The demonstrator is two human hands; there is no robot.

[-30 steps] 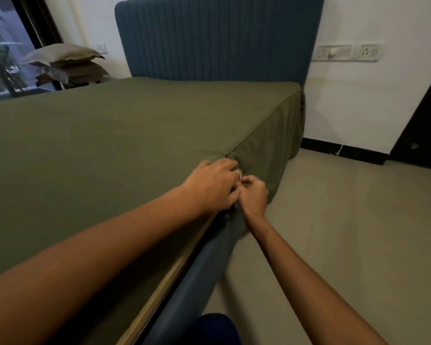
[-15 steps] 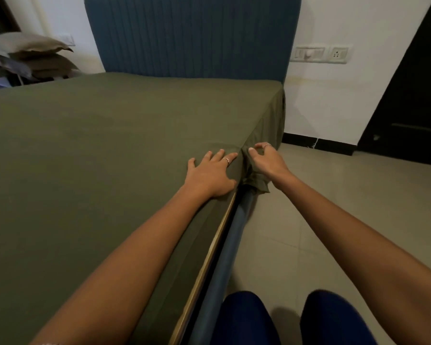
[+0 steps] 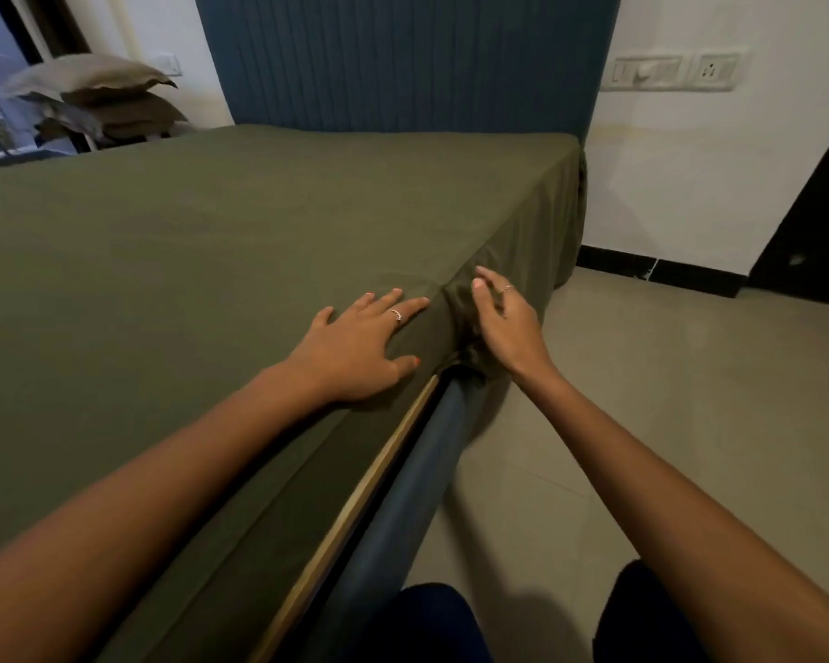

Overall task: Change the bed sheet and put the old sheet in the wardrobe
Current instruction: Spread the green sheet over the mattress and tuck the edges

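An olive green sheet (image 3: 240, 241) covers the whole mattress and hangs down its right side toward the headboard. My left hand (image 3: 355, 346) lies flat on the sheet at the mattress's right edge, fingers spread. My right hand (image 3: 506, 323) is against the side of the mattress, fingers fairly straight, touching a bunched fold of the sheet (image 3: 460, 313) where the hanging part meets the tucked part. Nearer me the sheet is tucked in above the blue bed frame rail (image 3: 398, 500).
A blue ribbed headboard (image 3: 403, 59) stands at the far end. Stacked pillows (image 3: 101, 98) lie beyond the bed's far left, by a window. Tiled floor (image 3: 666, 423) runs along the right side. A dark door or wardrobe panel (image 3: 814, 222) is at the far right.
Both hands were bunched together on the sheet's edge; they have since separated. The left now lies flat on top, the right has opened against the mattress side. The view has shifted slightly.
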